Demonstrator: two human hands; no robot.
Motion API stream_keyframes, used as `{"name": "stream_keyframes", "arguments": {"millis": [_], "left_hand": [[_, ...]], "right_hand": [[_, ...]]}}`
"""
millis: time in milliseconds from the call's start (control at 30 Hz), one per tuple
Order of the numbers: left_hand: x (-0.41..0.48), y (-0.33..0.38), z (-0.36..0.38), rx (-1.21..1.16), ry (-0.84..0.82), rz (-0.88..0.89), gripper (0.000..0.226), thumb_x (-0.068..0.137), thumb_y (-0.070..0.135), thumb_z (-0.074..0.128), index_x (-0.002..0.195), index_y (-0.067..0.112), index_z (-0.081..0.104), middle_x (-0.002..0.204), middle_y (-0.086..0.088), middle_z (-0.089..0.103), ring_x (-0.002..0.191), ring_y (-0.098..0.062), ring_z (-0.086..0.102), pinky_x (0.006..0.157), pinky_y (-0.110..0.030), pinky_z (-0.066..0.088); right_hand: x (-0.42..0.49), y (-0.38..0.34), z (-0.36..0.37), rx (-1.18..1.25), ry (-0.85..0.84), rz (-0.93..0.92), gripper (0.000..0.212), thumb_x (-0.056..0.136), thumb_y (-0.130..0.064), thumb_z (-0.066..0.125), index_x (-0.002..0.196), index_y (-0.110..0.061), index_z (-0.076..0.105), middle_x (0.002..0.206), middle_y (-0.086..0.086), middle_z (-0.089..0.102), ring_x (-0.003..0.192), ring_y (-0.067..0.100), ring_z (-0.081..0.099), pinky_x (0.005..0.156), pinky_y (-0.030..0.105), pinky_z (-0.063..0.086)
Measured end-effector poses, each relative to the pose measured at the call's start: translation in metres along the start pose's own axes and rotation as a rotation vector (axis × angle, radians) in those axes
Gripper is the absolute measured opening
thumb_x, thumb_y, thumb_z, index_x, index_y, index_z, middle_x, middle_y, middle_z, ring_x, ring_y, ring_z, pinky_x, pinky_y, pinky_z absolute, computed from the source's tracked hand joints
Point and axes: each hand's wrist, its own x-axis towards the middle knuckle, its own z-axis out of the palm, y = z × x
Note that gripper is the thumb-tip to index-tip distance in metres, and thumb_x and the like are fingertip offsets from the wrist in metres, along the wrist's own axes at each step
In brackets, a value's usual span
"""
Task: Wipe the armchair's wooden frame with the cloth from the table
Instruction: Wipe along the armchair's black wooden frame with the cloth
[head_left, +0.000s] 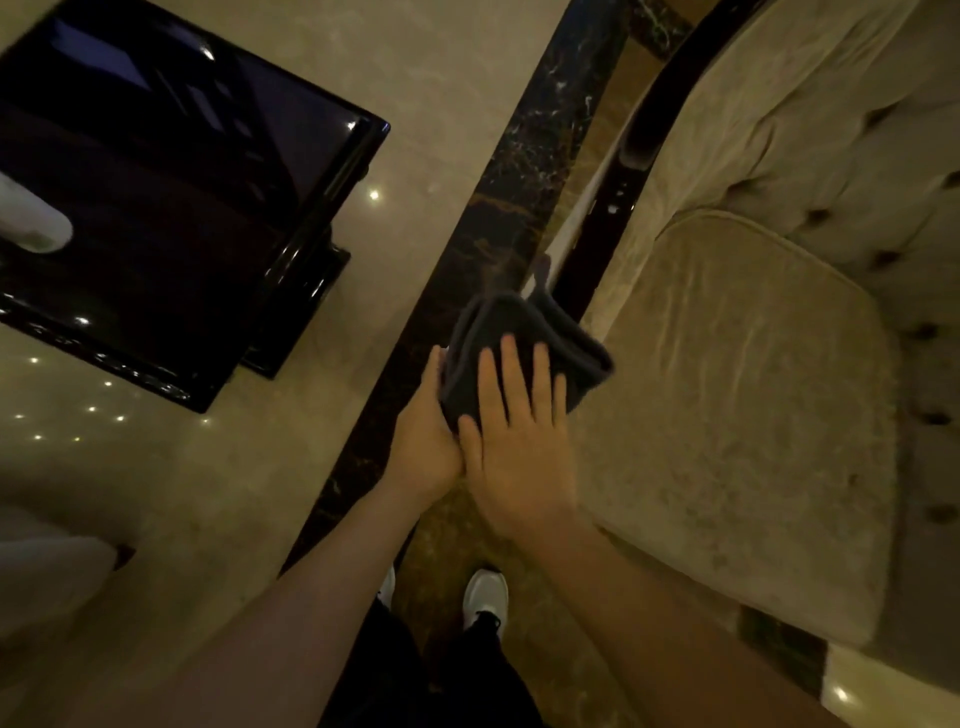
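A folded dark grey cloth (524, 332) is held between both hands in front of me. My left hand (423, 441) supports it from underneath and the left side. My right hand (519, 441) lies flat on top with its fingers spread. The cloth hangs just left of the beige armchair (737, 415), close to the near end of its dark glossy wooden frame (597, 244), which runs up along the armrest. I cannot tell whether the cloth touches the wood.
A glossy black table (218, 208) stands at the upper left, with a pale rounded object (31, 218) at its left edge. A dark marble band (467, 249) crosses the shiny beige floor. My white shoes (485, 597) are below. Another pale seat (47, 566) sits lower left.
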Motion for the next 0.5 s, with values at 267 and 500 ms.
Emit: {"name": "stream_keyframes", "arguments": {"millis": [267, 500], "left_hand": [[0.01, 0.011, 0.025, 0.083, 0.022, -0.082, 0.116, 0.064, 0.045, 0.09, 0.156, 0.017, 0.026, 0.153, 0.004, 0.042, 0.137, -0.006, 0.041, 0.111, -0.015, 0.03], [0.003, -0.005, 0.021, 0.091, 0.072, 0.091, 0.039, 0.104, 0.017, 0.035, 0.136, 0.003, 0.052, 0.117, -0.004, 0.074, 0.111, -0.019, 0.069, 0.11, -0.032, 0.043]], "right_hand": [[0.088, 0.055, -0.026, -0.199, -0.013, -0.188, 0.064, 0.105, -0.05, 0.013, 0.159, -0.016, 0.021, 0.168, 0.008, 0.016, 0.155, 0.031, -0.001, 0.125, 0.052, -0.002], [0.025, 0.002, -0.008, -0.008, -0.071, -0.171, 0.062, 0.105, -0.048, 0.012, 0.16, -0.021, 0.018, 0.169, 0.006, 0.015, 0.155, 0.033, -0.002, 0.124, 0.053, -0.003]]}}
